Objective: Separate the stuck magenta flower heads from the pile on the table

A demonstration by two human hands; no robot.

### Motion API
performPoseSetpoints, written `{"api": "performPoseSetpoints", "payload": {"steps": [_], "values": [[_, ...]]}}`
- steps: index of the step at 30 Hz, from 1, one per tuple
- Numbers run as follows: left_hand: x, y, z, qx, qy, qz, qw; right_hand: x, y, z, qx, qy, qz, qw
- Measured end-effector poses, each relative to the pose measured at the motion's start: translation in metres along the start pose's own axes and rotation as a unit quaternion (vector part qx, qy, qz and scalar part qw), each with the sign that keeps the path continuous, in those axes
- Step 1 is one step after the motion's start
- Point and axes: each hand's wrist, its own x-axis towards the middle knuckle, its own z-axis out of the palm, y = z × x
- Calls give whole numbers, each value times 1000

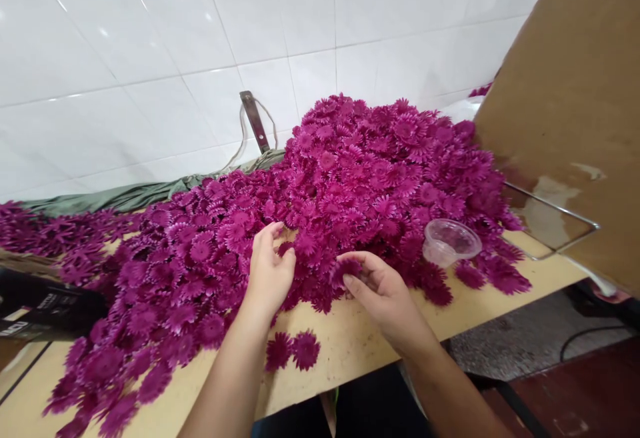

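My right hand [377, 285] pinches a purple artificial flower head [344, 271] between thumb and fingers, in front of a large heap of matching flower heads [350, 171]. To its left, my left hand [271, 268] reaches to the heap's front edge. Thumb and forefinger there are curved and apart, with a flower head [285, 249] showing in the gap; its contact with the fingers is unclear. Two more flower heads [293, 351] lie side by side on the pale tabletop [345, 351], just below my hands.
A clear plastic cup [450, 241] sits tilted at the heap's right side. Beyond it are a bent metal wire frame [555, 218] and a large brown cardboard sheet [575, 105]. A black container [47, 305] lies at the left. Green cloth [115, 197] runs along the tiled wall [150, 51].
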Motion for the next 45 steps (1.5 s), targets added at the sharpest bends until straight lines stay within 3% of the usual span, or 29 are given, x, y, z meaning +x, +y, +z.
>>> {"api": "performPoseSetpoints", "payload": {"steps": [2,6,11,13,16,19,24,29,34,40,45], "values": [[-17,4,2,52,-20,49,997,6,1,0,31,1,12,999],[-44,18,6,66,-137,115,982,9,5,2,23,-9,7,1000],[-50,23,9,21,-144,59,988,8,10,3,-79,13,-11,997],[-50,22,10,22,-143,75,987,8,12,3,-117,33,-17,992],[-47,23,11,31,-193,105,975,9,13,4,-135,52,-29,989],[-42,25,12,4,-224,68,972,8,11,6,-109,34,-41,993],[-39,25,14,-23,-161,-12,987,6,3,7,-66,-15,-39,997],[-38,21,16,-80,-152,-87,981,3,4,13,-65,14,-18,998],[-28,14,15,-172,-66,-100,978,-5,9,21,-60,8,-32,998],[-10,14,13,-188,-46,-92,977,-4,2,20,-3,-27,-19,999],[13,4,6,-136,82,-88,983,-11,2,11,0,-20,-22,1000]]}}
